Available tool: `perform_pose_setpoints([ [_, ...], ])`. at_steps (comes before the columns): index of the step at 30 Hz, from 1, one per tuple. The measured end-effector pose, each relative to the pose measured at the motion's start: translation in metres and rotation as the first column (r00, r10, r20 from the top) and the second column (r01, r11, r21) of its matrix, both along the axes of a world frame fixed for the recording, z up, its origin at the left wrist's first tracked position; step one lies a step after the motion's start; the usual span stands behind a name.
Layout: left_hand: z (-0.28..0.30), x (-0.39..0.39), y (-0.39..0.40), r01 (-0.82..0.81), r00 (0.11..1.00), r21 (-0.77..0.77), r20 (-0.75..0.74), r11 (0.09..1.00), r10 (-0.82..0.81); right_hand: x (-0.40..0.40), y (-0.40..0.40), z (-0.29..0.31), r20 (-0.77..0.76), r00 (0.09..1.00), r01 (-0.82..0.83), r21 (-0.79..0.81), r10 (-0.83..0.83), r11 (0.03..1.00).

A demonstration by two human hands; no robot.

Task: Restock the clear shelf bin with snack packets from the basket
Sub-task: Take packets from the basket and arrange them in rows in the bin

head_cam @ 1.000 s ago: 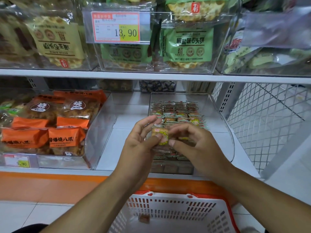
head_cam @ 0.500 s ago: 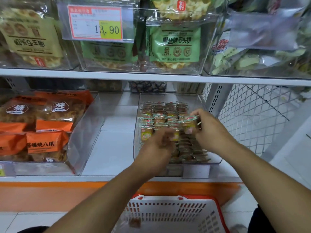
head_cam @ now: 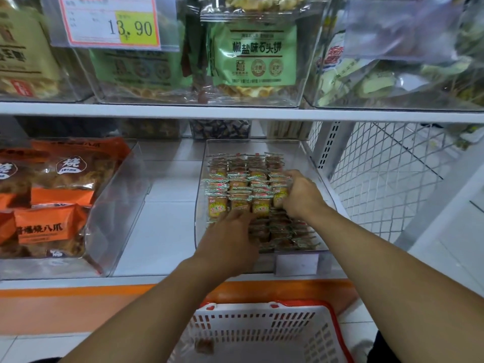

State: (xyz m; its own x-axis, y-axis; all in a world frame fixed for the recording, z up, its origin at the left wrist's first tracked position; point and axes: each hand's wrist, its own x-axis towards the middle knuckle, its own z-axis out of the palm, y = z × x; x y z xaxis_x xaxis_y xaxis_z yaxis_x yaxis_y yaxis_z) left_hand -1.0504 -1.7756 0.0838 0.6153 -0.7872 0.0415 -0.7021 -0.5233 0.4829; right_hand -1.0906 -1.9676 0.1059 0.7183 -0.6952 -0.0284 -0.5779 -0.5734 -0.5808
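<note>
Both hands have moved from in front of the bin (head_cam: 301,153) into it: right hand (head_cam: 301,196) grips a packet (head_cam: 279,197) at the right row, left hand (head_cam: 230,242) presses the near packets, grip apparently empty. Basket (head_cam: 264,334) holds one more.

Price tag (head_cam: 110,20) reading 13.90, green packet (head_cam: 255,55) apparently printed 椒盐味石头饼
</note>
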Motion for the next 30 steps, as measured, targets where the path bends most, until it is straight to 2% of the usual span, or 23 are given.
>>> perform_pose_setpoints([
  [6, -0.002, 0.006, 0.000, -0.051, 0.999, -0.024, 0.004, 0.998, 0.051, -0.002, -0.002, -0.005, 0.063, 0.998, 0.009, -0.025, -0.007, 1.000],
  [9, -0.003, 0.006, -0.003, -0.073, 0.997, -0.026, 0.013, 0.997, 0.073, -0.004, 0.001, -0.009, 0.057, 0.998, -0.033, -0.107, 0.039, 0.994],
  [17, 0.000, -0.004, 0.007, -0.095, 0.995, -0.038, 0.019, 0.995, 0.096, -0.017, 0.017, 0.012, -0.140, 0.985, -0.140, -0.301, 0.101, 0.943],
  [19, 0.005, -0.011, 0.014, -0.092, 0.995, -0.088, 0.018, 0.992, 0.094, -0.020, 0.022, 0.024, -0.114, 0.985, -0.162, -0.359, 0.129, 0.919],
  [22, 0.020, -0.019, 0.028, -0.101, 0.990, -0.261, 0.070, 0.960, 0.124, -0.025, 0.032, 0.035, 0.013, 0.977, -0.183, -0.468, 0.214, 0.864],
  [24, 0.035, -0.023, 0.040, -0.085, 0.985, -0.324, 0.113, 0.942, 0.128, -0.032, 0.046, 0.037, 0.168, 0.923, -0.217, -0.516, 0.346, 0.829],
  [26, 0.045, -0.028, 0.054, -0.090, 0.988, -0.326, 0.092, 0.941, 0.126, -0.039, 0.065, 0.033, 0.300, 0.821, -0.277, -0.534, 0.485, 0.799],
  [28, 0.043, -0.034, 0.071, -0.113, 0.989, -0.270, 0.066, 0.956, 0.135, -0.045, 0.085, 0.017, 0.382, 0.708, -0.349, -0.542, 0.594, 0.765],
  [30, 0.031, -0.040, 0.088, -0.127, 0.991, -0.131, 0.023, 0.983, 0.131, -0.053, 0.103, -0.013, 0.354, 0.622, -0.449, -0.569, 0.698, 0.689],
])
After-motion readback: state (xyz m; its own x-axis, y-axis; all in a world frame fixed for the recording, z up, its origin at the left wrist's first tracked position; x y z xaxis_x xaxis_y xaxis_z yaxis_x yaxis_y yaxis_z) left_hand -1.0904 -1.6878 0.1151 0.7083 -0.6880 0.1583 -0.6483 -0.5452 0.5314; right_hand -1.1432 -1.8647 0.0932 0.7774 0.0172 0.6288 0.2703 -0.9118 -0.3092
